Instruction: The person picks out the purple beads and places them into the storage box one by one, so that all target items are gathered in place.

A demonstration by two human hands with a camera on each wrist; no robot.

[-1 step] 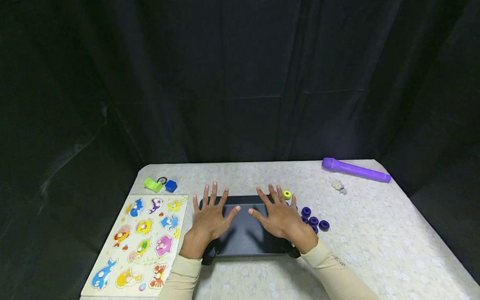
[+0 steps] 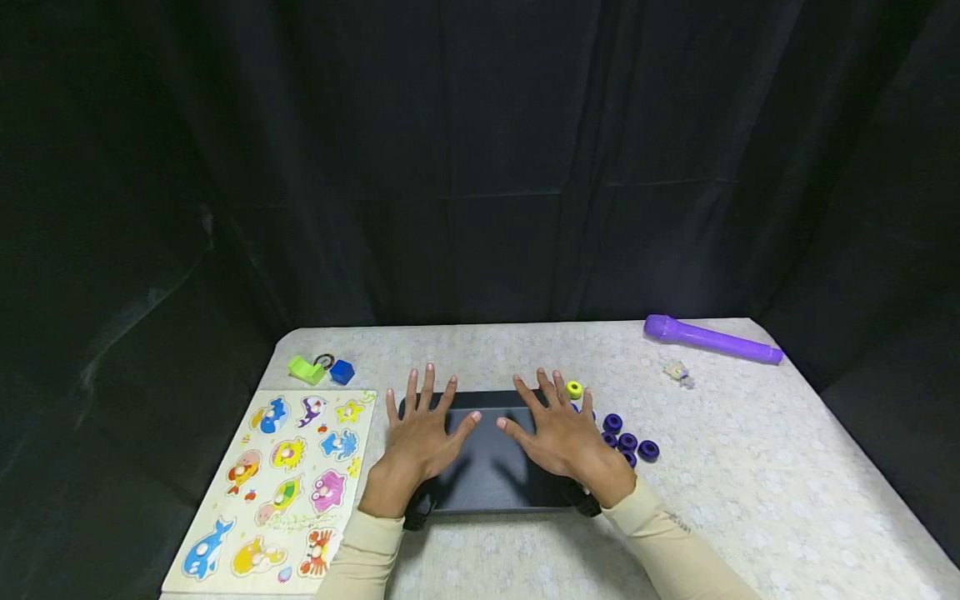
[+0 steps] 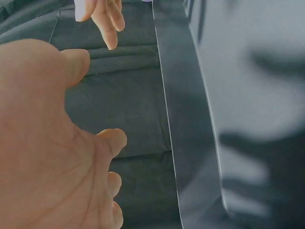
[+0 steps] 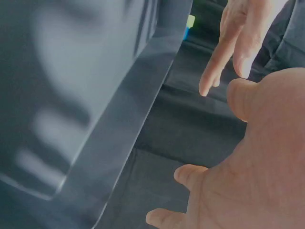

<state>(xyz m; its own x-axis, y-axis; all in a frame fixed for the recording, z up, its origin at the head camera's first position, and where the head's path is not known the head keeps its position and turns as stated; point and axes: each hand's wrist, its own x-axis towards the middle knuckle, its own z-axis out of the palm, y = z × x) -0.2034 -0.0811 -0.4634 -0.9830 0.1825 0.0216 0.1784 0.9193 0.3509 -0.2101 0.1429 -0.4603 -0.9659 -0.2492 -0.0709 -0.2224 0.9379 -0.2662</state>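
From my end: black tray sits on the pale surface, front and centre, so all places go by the tray. Left hand is over the tray's left side, palm down, fingers straight and spread wide, holding nothing. Right hand mirrors it over the tray's right side: fingers splayed, thumb out, nothing gripped. Thumbs point at each other, apart. I see both hands' shadows on the tray floor; wrist views show the palms off it.

Just left of the tray: sea-animal puzzle board. Beyond the board, left of the tray's far edge: green block, black ring, blue block, close together. Right of the tray, near the right hand: cluster of dark purple rings, plus yellow ring by the tray's far right corner. Farther right of the tray and beyond: small trinket, too small to identify, then purple microphone-shaped thing. Black curtain behind.
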